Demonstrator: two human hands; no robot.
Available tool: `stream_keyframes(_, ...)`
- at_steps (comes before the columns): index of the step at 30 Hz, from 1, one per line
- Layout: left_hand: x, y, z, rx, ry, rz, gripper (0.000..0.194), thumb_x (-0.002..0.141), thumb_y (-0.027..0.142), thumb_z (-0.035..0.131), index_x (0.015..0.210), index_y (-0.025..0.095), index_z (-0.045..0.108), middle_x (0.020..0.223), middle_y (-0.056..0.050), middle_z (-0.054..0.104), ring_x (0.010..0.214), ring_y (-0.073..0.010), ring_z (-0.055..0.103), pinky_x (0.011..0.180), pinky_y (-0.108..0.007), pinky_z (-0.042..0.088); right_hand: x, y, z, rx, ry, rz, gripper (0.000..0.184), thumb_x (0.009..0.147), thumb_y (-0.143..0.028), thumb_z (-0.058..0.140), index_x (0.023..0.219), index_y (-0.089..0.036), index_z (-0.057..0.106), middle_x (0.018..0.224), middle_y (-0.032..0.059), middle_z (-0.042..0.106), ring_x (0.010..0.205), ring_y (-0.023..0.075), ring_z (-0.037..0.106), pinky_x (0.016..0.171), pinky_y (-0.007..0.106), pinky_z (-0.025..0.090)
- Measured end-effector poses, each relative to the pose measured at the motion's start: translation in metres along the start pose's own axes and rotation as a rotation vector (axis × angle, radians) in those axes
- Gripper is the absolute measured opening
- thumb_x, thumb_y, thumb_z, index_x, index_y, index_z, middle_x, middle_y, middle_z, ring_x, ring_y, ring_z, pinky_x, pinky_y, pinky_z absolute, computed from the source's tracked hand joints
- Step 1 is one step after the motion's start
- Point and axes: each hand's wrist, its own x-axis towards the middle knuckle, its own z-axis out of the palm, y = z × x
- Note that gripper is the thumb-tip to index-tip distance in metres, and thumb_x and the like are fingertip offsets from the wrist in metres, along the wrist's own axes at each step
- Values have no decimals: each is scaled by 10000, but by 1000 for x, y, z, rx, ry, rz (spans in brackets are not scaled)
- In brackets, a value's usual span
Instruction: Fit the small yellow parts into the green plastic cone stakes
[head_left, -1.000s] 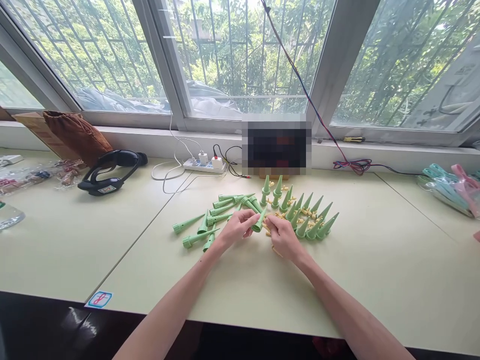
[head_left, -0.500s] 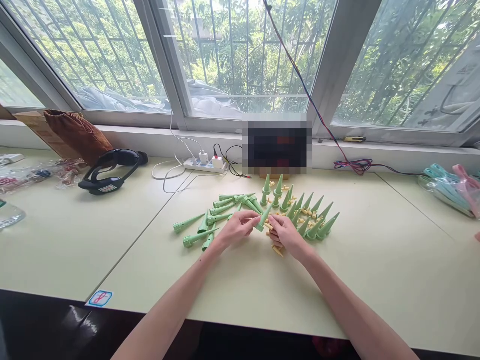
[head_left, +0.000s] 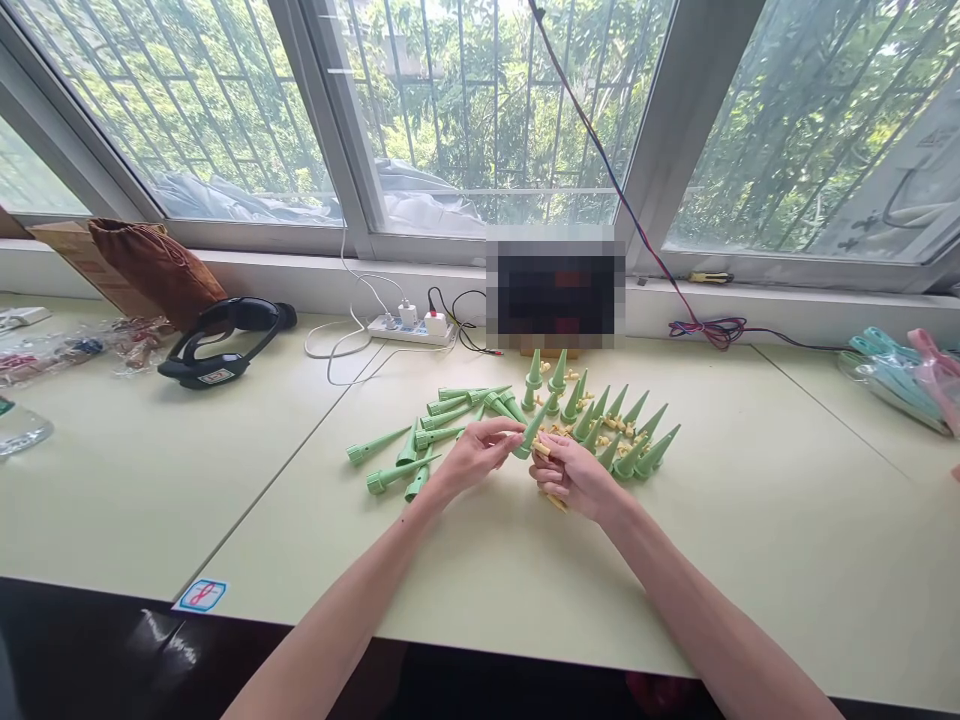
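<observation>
My left hand (head_left: 478, 452) pinches a green plastic spike (head_left: 536, 424) near its wide end, tip up, between the lying spikes (head_left: 394, 480) and the upright cones (head_left: 628, 462). My right hand (head_left: 576, 477) grips a small yellow fitting (head_left: 541, 450) just beside it. I judge the spike light, stiff and smooth, best held by that wide end. Compared with a second ago, it shows more side-on, and the fitting has come into sight.
</observation>
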Motion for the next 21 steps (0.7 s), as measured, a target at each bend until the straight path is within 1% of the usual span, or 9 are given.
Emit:
stream_keyframes(3, 1, 4, 2, 1, 6, 44, 401, 841, 512, 608, 978, 148, 704, 745, -41, 575, 506, -64, 380, 449, -215, 331, -1, -1, 0, 39, -16, 24, 332, 793, -322, 734, 720, -182, 442, 620, -67, 346, 475, 40, 258, 371, 137, 188)
stream_keyframes(6, 3, 7, 4, 1, 33, 65, 392, 850, 512, 596, 946, 149, 710, 897, -81, 606, 520, -57, 417, 457, -217, 359, 0, -1, 2, -42, -22, -16, 364, 810, -378, 720, 710, -192, 423, 598, -75, 313, 476, 48, 262, 377, 148, 192)
stream_keyframes(8, 3, 9, 6, 8, 62, 53, 375, 858, 501, 592, 929, 151, 703, 846, -64, 603, 523, -63, 444, 467, -216, 376, 1, 0, 3, -172, 7, -91, 412, 830, -458, 688, 695, -205, 393, 576, -84, 276, 466, 56, 267, 385, 163, 206)
stream_keyframes(11, 3, 11, 7, 22, 124, -11, 350, 845, 501, 615, 920, 163, 662, 631, 3, 548, 488, -79, 462, 453, -210, 363, 3, 4, 4, -400, 98, -270, 464, 853, -552, 616, 677, -222, 341, 568, -84, 249, 446, 68, 264, 389, 197, 206)
stream_keyframes(13, 3, 11, 6, 9, 166, -52, 351, 830, 518, 629, 892, 173, 626, 523, 39, 485, 454, -87, 455, 435, -207, 339, 4, 6, 3, -559, 166, -390, 459, 890, -563, 547, 670, -225, 328, 572, -71, 265, 453, 78, 261, 406, 221, 205)
stream_keyframes(15, 3, 10, 5, -37, 196, -69, 367, 838, 546, 606, 836, 179, 594, 485, 50, 455, 427, -84, 431, 424, -208, 318, 4, 7, 2, -758, 235, -515, 435, 934, -526, 481, 659, -220, 339, 578, -50, 304, 489, 98, 275, 448, 246, 222)
stream_keyframes(17, 4, 9, 4, -86, 186, -82, 423, 868, 578, 538, 753, 173, 571, 470, 44, 439, 413, -80, 403, 420, -215, 301, 4, 8, 0, -965, 270, -641, 409, 968, -454, 431, 646, -215, 354, 590, -27, 343, 535, 122, 289, 498, 268, 235)
stream_keyframes(19, 4, 8, 2, -96, 136, -104, 514, 889, 611, 465, 651, 163, 545, 465, 30, 429, 409, -77, 375, 421, -224, 282, 4, 8, -1, -1136, 242, -728, 374, 981, -369, 402, 644, -214, 353, 605, -13, 368, 565, 138, 293, 538, 283, 236)
stream_keyframes(21, 4, 9, 1, -48, 71, -133, 559, 883, 626, 457, 586, 157, 522, 476, 24, 422, 422, -74, 357, 431, -231, 261, 4, 9, -1, -1258, 198, -763, 334, 974, -292, 392, 654, -214, 339, 624, -6, 384, 578, 146, 296, 560, 291, 236)
